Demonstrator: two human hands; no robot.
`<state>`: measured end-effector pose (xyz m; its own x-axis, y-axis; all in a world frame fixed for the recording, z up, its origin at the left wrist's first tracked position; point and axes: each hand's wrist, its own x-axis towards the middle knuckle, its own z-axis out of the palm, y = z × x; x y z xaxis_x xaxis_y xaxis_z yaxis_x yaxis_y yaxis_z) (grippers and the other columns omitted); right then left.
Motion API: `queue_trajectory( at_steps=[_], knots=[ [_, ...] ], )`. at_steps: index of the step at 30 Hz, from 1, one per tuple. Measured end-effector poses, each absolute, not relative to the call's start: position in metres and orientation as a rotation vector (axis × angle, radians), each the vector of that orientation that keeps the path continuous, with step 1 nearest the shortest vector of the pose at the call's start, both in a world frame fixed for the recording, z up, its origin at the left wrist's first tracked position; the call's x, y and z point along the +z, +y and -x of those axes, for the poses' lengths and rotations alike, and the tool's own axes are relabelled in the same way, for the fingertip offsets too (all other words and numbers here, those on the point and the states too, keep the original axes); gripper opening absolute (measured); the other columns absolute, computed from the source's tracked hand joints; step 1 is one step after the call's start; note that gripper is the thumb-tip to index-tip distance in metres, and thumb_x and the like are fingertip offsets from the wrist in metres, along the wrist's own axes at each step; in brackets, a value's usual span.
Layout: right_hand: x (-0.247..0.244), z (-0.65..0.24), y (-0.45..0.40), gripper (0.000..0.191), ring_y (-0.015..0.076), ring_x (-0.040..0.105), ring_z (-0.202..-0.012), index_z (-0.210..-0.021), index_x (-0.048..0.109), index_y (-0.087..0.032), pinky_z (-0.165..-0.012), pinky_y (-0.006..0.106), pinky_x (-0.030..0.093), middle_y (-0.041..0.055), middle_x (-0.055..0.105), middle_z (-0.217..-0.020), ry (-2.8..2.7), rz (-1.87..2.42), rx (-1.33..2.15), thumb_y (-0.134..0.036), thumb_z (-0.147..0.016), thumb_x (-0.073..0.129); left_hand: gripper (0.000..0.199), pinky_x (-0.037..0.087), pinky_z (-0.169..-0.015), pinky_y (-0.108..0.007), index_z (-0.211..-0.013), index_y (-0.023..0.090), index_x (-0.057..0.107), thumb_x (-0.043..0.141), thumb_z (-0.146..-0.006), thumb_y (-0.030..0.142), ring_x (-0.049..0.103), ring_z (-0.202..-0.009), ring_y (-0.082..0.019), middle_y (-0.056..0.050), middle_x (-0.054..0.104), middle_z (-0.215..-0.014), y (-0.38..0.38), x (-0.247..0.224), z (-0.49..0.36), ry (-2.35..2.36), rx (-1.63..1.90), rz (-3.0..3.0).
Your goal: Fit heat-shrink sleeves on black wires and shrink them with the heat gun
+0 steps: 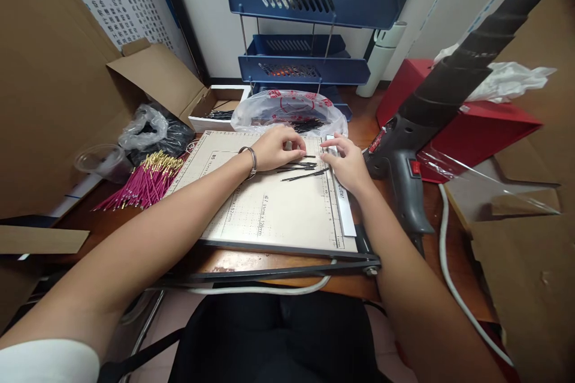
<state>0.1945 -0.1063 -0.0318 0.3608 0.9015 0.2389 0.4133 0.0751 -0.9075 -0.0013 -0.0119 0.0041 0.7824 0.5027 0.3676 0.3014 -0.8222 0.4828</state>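
Observation:
A cream paper cutter (238, 215) with printed size lines lies before me. My left hand (276, 149), a bracelet at its wrist, rests over the board's far part with fingers curled. A short, thin dark piece (309, 157) shows at its fingertips and seems pinched there. Just below, several thin black strips (305, 175) lie loose on the board. My right hand (345, 161) is at the cutter's right edge, beside the white ruler strip (344, 209). Its thumb and forefinger are apart, with nothing visible between them. The cutter's dark blade arm (269, 272) lies along the near side.
Purple sticks with gold tips (148, 182) are heaped at left, near an open cardboard box (157, 78). Behind the board sit a clear plastic bag (287, 102) of dark pieces and a blue rack (305, 69). A heat gun (406, 185) and red box (485, 122) stand right.

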Motion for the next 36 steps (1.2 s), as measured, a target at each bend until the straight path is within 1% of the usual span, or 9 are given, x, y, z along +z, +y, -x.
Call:
queue_trajectory(
  at_steps=[3,8,15,18,21,25,29,32,36],
  knots=[
    [-0.029,-0.195,-0.109,0.024,0.0327,0.041,-0.155,-0.093,0.075,-0.023,-0.128,0.055,0.027,0.0122,0.053,-0.157,-1.276,1.501,0.577,-0.026,-0.069,0.071,0.012,0.043,-0.084,-0.032,-0.083,0.019,0.077,0.073,-0.087,0.029,0.054,-0.077,-0.017,-0.002,0.069,-0.08,-0.011,0.004,0.005,0.585,0.726,-2.528],
    [-0.028,-0.194,-0.112,0.026,0.0344,0.031,-0.159,-0.093,0.074,-0.024,-0.13,0.059,0.019,0.0098,0.049,-0.161,-1.364,1.472,0.594,-0.029,-0.068,0.077,0.015,0.043,-0.082,-0.033,-0.081,0.019,0.078,0.075,-0.085,0.033,0.056,-0.081,-0.018,-0.003,0.069,-0.08,-0.01,0.004,0.009,0.519,0.641,-2.515],
    [-0.025,-0.193,-0.115,0.005,0.0375,0.03,-0.159,-0.075,0.074,-0.024,-0.13,0.063,0.016,0.0038,0.045,-0.164,-1.462,1.445,0.524,-0.025,-0.071,0.076,0.016,0.044,-0.084,-0.033,-0.08,0.019,0.078,0.074,-0.085,0.033,0.057,-0.082,-0.018,-0.003,0.069,-0.08,-0.01,0.003,0.01,0.502,0.581,-2.529],
    [-0.022,-0.194,-0.118,0.003,0.0394,0.028,-0.16,-0.073,0.076,-0.025,-0.131,0.064,0.014,0.0013,0.042,-0.166,-1.539,1.451,0.512,-0.026,-0.071,0.079,0.017,0.043,-0.083,-0.033,-0.08,0.019,0.078,0.073,-0.086,0.033,0.057,-0.08,-0.017,-0.003,0.07,-0.079,-0.01,0.002,0.01,0.495,0.581,-2.52],
    [-0.018,-0.194,-0.12,0.003,0.0399,0.02,-0.162,-0.071,0.078,-0.025,-0.132,0.064,0.011,0.0005,0.041,-0.167,-1.573,1.485,0.516,-0.026,-0.071,0.081,0.016,0.044,-0.082,-0.033,-0.079,0.019,0.079,0.072,-0.085,0.033,0.058,-0.078,-0.016,-0.003,0.07,-0.078,-0.01,0.003,0.011,0.474,0.565,-2.509],
    [-0.015,-0.194,-0.121,0.004,0.0405,0.014,-0.164,-0.071,0.079,-0.024,-0.133,0.063,0.009,0.0007,0.043,-0.167,-1.603,1.508,0.532,-0.027,-0.072,0.082,0.017,0.044,-0.082,-0.033,-0.078,0.018,0.078,0.072,-0.085,0.032,0.059,-0.076,-0.016,-0.003,0.071,-0.078,-0.011,0.004,0.011,0.419,0.573,-2.51],
    [-0.017,-0.192,-0.119,0.007,0.0406,0.02,-0.163,-0.076,0.08,-0.024,-0.132,0.065,0.013,0.0028,0.047,-0.164,-1.573,1.49,0.525,-0.031,-0.077,0.08,0.018,0.044,-0.08,-0.033,-0.08,0.018,0.078,0.073,-0.086,0.034,0.059,-0.075,-0.016,-0.003,0.071,-0.078,-0.01,0.002,0.011,0.415,0.669,-2.524],
    [-0.019,-0.192,-0.118,0.01,0.0378,0.026,-0.161,-0.081,0.079,-0.024,-0.131,0.063,0.018,0.0046,0.049,-0.163,-1.545,1.459,0.471,-0.034,-0.081,0.076,0.018,0.044,-0.081,-0.034,-0.085,0.019,0.08,0.074,-0.087,0.036,0.06,-0.079,-0.018,-0.004,0.072,-0.08,-0.009,0.0,0.011,0.411,0.76,-2.543],
    [-0.02,-0.191,-0.117,0.017,0.0358,0.036,-0.157,-0.084,0.078,-0.024,-0.13,0.06,0.022,0.0073,0.05,-0.162,-1.524,1.447,0.43,-0.04,-0.085,0.074,0.018,0.044,-0.084,-0.036,-0.085,0.021,0.082,0.071,-0.092,0.035,0.063,-0.083,-0.019,-0.005,0.075,-0.083,-0.009,0.001,0.011,0.397,0.834,-2.572]
  ],
)
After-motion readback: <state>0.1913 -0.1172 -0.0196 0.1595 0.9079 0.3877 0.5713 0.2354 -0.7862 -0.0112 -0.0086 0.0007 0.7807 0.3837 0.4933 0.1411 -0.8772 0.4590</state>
